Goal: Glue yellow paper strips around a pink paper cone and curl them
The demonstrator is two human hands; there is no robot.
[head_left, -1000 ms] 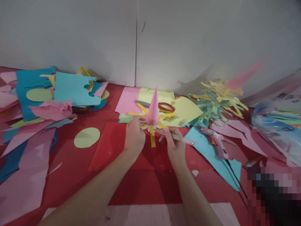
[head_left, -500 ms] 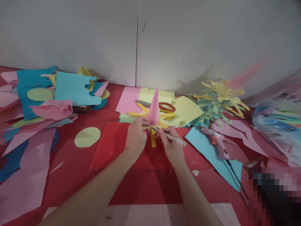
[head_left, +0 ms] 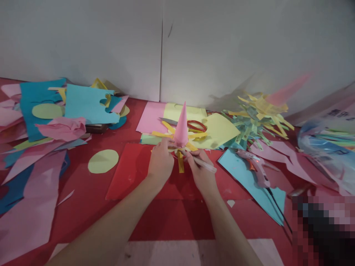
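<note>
A pink paper cone (head_left: 181,125) stands upright on a ring of yellow paper strips (head_left: 180,162) over a red sheet (head_left: 130,173). My left hand (head_left: 160,160) is closed at the cone's base on its left side, pinching the strips there. My right hand (head_left: 200,168) is closed round a thin whitish stick (head_left: 206,166), whose tip touches the base of the cone from the right.
Red-handled scissors (head_left: 195,126) lie on yellow and pink sheets behind the cone. A pink glue gun (head_left: 256,166) rests on a light blue sheet at the right. A finished strip-and-cone piece (head_left: 260,111) stands farther right. Heaps of cut paper (head_left: 55,111) fill the left. A grey wall is behind.
My right hand has drawn in towards the cone, and the stick now points more steeply at its base. My left hand has stayed put.
</note>
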